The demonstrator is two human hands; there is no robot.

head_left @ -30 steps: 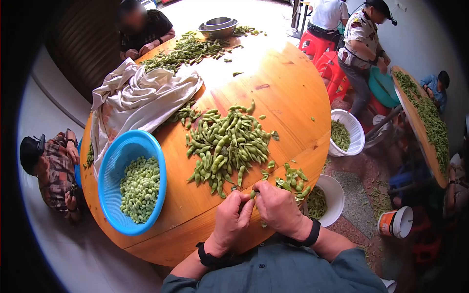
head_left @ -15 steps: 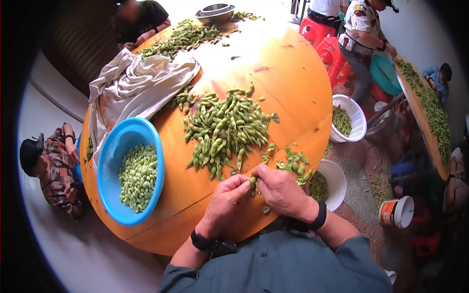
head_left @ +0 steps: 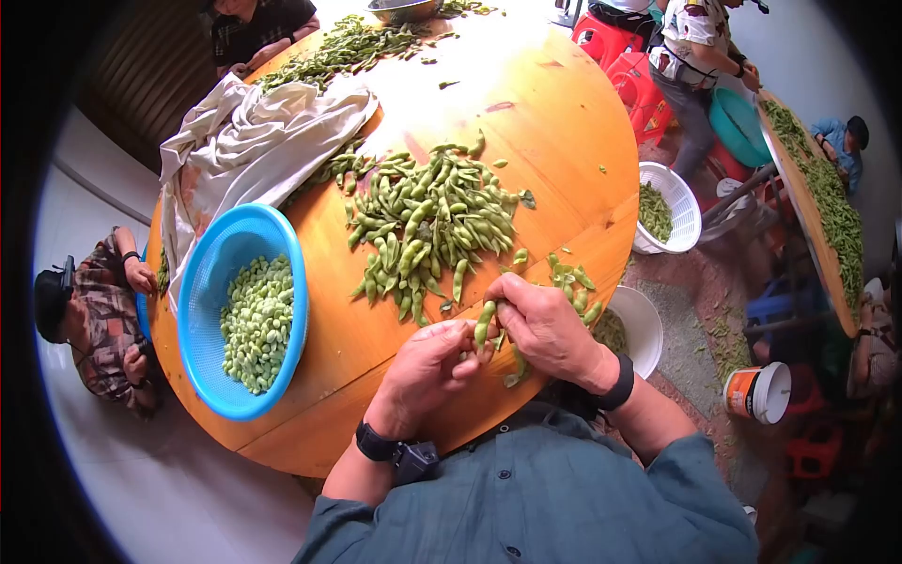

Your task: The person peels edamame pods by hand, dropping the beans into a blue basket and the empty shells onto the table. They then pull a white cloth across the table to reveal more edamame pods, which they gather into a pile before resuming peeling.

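Note:
In front of my chest, both hands meet over the near table edge at one green soybean pod (head_left: 485, 322), which stands nearly upright. My left hand (head_left: 427, 368) pinches its lower end between thumb and fingers. The fingertips of my right hand (head_left: 550, 327) are closed at its upper end. Below my right fingers is an empty-looking shell (head_left: 517, 367). A pile of unopened pods (head_left: 432, 226) lies just beyond my hands. Left of it, a blue colander (head_left: 191, 320) holds shelled green beans (head_left: 258, 329). A smaller heap of pods (head_left: 569, 280) sits beyond my right hand.
A crumpled pale cloth (head_left: 254, 141) lies on the round wooden table (head_left: 554, 141). A white bucket (head_left: 648, 329) stands below the right edge, with a white basket (head_left: 681, 211) farther off. People sit left (head_left: 103, 310) and at the far side (head_left: 254, 38); others work at another table.
The pod between my hands now shows at greater length, pointing upward. My hands have shifted slightly, and the whole view has tilted a little, moving the table up and left.

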